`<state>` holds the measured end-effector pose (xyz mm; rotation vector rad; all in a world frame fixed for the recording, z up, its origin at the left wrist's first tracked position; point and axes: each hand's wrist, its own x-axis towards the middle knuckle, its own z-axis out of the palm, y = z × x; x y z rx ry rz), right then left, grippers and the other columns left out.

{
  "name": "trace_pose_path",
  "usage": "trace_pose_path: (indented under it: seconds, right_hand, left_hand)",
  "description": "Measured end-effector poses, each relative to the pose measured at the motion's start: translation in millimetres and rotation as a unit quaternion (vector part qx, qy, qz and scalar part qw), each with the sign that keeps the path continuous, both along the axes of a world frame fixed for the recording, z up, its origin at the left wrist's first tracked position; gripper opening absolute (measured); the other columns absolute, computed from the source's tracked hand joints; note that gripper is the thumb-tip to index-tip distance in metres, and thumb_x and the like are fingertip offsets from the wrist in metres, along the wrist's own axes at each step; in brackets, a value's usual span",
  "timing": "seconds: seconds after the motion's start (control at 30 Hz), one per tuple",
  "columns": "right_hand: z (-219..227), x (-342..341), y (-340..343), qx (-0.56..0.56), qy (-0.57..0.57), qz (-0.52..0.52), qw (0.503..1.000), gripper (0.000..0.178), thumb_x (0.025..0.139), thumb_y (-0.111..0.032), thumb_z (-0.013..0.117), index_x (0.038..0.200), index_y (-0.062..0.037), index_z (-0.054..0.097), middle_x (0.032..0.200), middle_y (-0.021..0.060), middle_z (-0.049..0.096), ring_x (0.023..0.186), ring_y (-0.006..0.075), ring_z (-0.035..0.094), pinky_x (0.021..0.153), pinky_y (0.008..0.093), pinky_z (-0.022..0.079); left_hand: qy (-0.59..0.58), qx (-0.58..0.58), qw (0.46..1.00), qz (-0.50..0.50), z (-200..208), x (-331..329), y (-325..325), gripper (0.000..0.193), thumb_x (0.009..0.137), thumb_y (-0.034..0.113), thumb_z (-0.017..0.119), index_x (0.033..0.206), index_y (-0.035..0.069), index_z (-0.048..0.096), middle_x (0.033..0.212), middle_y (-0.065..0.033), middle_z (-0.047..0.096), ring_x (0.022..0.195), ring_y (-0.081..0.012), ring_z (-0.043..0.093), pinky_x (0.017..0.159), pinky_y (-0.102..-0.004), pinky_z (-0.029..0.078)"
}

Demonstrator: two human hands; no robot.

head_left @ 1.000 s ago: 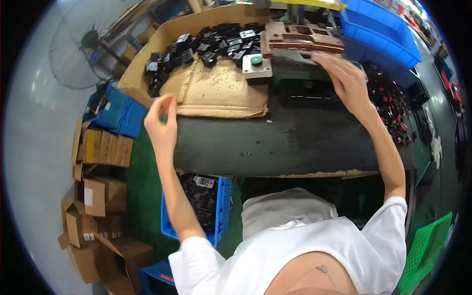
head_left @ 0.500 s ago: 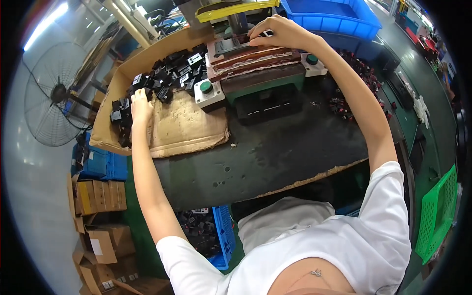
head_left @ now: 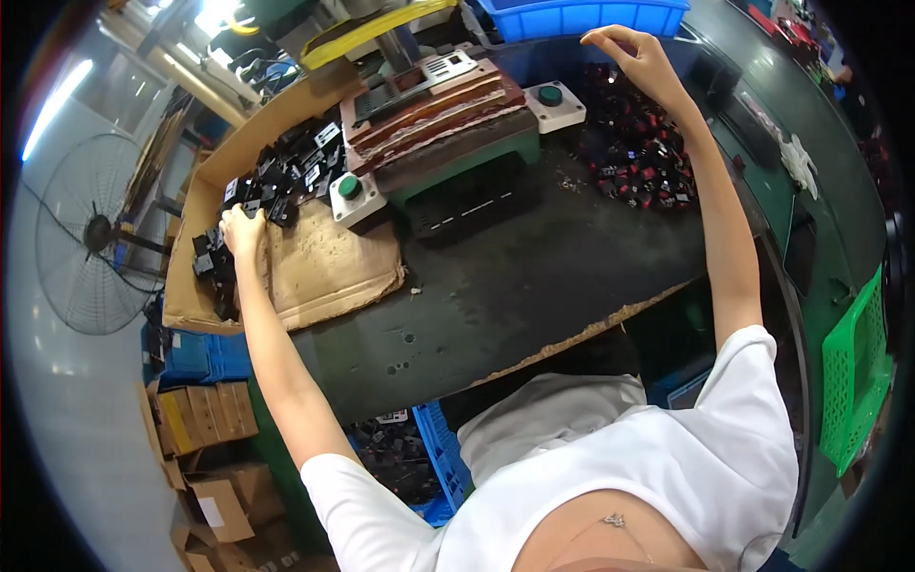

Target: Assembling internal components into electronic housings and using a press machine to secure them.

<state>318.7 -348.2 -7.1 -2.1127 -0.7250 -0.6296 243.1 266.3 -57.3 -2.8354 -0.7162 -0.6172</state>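
Observation:
My left hand (head_left: 244,232) is at the cardboard box (head_left: 181,291), its fingers closed on a black plastic part (head_left: 253,208) among many similar ones (head_left: 286,167). Part of its grip is hidden by the hand itself. Over on the far right my right hand (head_left: 643,65) hangs above a pile of small black and red parts (head_left: 643,157). Its thumb and fingers are apart and I see nothing between them. Between the hands stands a press bed of brown layered plates (head_left: 434,124), topped by a slotted metal fixture (head_left: 448,67).
Green push buttons on white housings (head_left: 349,187) (head_left: 550,95) flank the press bed. A flat cardboard piece (head_left: 334,262) lies on the dark worktable (head_left: 534,276). Behind are a yellow bar (head_left: 381,30) and a blue bin (head_left: 586,19). A fan (head_left: 97,234) stands left.
My right hand has left the press fixture, moved right over the red and black pile, and holds nothing visible. My left hand stays among the black parts. The view has shifted.

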Motion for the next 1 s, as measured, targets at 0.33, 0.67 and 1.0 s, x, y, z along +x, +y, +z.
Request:
trace_pose_path:
  seconds: [0.33,0.67,1.0]
  right_hand:
    - [-29,9,-34,-0.160,0.022,-0.152,0.975,0.015,0.073,-0.013,0.064,0.082,-0.0012,0.067,0.077,0.0143,0.066,0.075,0.0300,0.064,0.070,0.0347,0.050]
    - [-29,-19,-20,-0.317,0.090,-0.256,0.909,0.013,0.060,-0.010,0.070,0.071,-0.0041,0.066,0.076,0.0137,0.065,0.076,0.0299,0.063,0.070,0.0374,0.051]
    - [-32,-15,-13,-0.320,0.128,-0.209,0.915,0.018,0.060,-0.003,0.068,0.077,0.0004,0.062,0.080,0.0168,0.064,0.081,0.0331,0.061,0.071,0.0394,0.050]
  left_hand:
    - [-0.260,0.003,0.960,-0.107,7,-18,-2,0.047,0.068,0.022,0.074,0.107,-0.001,0.061,0.101,-0.0194,0.058,0.086,-0.0331,0.058,0.081,-0.0395,0.047]
    - [-0.164,-0.325,0.776,-0.515,85,-20,-191,0.038,0.080,-0.004,0.063,0.117,0.001,0.056,0.111,-0.0077,0.058,0.095,-0.0105,0.055,0.085,-0.0232,0.043]
    - [-0.060,-0.265,0.799,-0.537,94,32,-241,0.034,0.077,0.006,0.069,0.110,0.006,0.060,0.096,-0.0093,0.064,0.091,-0.0144,0.061,0.079,-0.0254,0.047]
